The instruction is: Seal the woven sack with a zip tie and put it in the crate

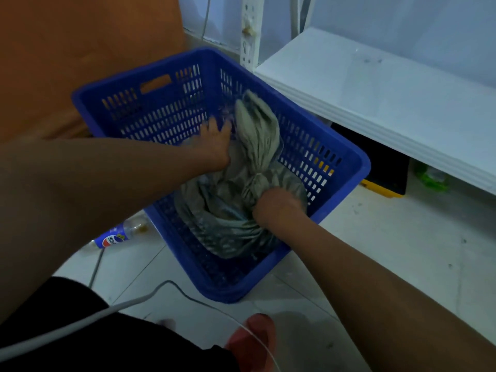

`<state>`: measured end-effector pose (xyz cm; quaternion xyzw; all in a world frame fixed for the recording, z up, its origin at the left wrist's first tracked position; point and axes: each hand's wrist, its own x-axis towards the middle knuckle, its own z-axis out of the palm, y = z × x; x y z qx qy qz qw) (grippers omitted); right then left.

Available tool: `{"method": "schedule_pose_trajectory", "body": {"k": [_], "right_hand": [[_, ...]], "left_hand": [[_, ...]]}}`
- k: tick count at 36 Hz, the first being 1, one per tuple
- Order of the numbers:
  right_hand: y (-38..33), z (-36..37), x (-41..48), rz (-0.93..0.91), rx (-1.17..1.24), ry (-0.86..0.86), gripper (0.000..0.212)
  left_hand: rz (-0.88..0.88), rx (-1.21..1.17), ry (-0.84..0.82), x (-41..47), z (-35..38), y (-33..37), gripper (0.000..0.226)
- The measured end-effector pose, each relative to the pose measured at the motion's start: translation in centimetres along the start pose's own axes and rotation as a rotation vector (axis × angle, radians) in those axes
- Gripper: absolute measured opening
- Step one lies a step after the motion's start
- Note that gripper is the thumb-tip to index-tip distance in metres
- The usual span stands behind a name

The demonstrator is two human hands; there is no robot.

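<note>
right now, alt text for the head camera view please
Two bare hands settle a grey woven sack, neck cinched, inside a blue slotted plastic crate on a tiled floor; right hand grips the neck, left hand presses the sack's side.

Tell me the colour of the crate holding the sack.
Blue, with slotted walls; the crate shows clearly in the head view.

The single head view looks steeply down and forward (close in) over the blue crate on the floor.
</note>
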<state>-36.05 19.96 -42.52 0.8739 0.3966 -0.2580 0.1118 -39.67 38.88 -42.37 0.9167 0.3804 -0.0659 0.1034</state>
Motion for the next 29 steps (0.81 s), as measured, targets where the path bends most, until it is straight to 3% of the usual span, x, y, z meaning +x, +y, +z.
{"method": "schedule_pose_trajectory", "body": {"k": [4, 6, 9, 13, 15, 17, 18, 20, 22, 24, 26, 29], "right_hand": [[-0.8, -0.3, 0.0, -0.066, -0.157, -0.146, 0.051], [-0.7, -1.2, 0.4, -0.091, -0.170, -0.258, 0.066], [0.2, -3.6, 1.1, -0.068, 0.060, -0.315, 0.087], [1.0, -5.9, 3.4, -0.008, 0.661, 0.013, 0.125], [0.4, -5.3, 4.3, 0.024, 0.885, 0.056, 0.122], [-0.7, -3.3, 4.8, -0.039, 0.865, 0.019, 0.109], [-1.3, -1.9, 5.3, -0.091, 0.766, 0.014, 0.103], [-2.0, 0.5, 6.3, -0.153, 0.529, 0.039, 0.094], [-2.3, 1.5, 7.2, -0.190, 0.419, 0.060, 0.083], [-2.3, 1.4, 7.6, -0.238, 0.359, 0.099, 0.075], [-2.2, 1.0, 7.3, -0.257, 0.245, 0.185, 0.075], [-1.9, 0.5, 6.0, -0.126, 0.217, 0.254, 0.098]], "left_hand": [[0.210, -0.270, -0.125, -1.5, 1.2, 1.0, 0.015], [0.254, -0.384, -0.192, -1.9, 2.1, 1.7, 0.030], [0.099, -0.408, -0.235, -2.3, 2.8, 2.2, 0.042], [0.170, -0.195, -0.705, -3.0, 3.4, 0.7, 0.040], [0.184, 0.009, -0.794, -2.2, 3.2, -0.8, 0.046], [0.200, 0.151, -0.844, -0.9, 2.1, -2.0, 0.044], [0.221, 0.146, -0.786, -0.2, 1.0, -2.5, 0.035], [0.261, 0.158, -0.485, 1.3, -1.8, -3.6, 0.006], [0.353, 0.285, -0.050, 2.4, -4.5, -5.2, 0.014], [0.498, 0.214, 0.192, 2.5, -4.8, -6.1, 0.030], [0.709, 0.228, 0.169, 2.1, -3.3, -5.9, 0.066], [0.705, 0.475, -0.152, 0.5, 0.3, -4.1, 0.106]]}}
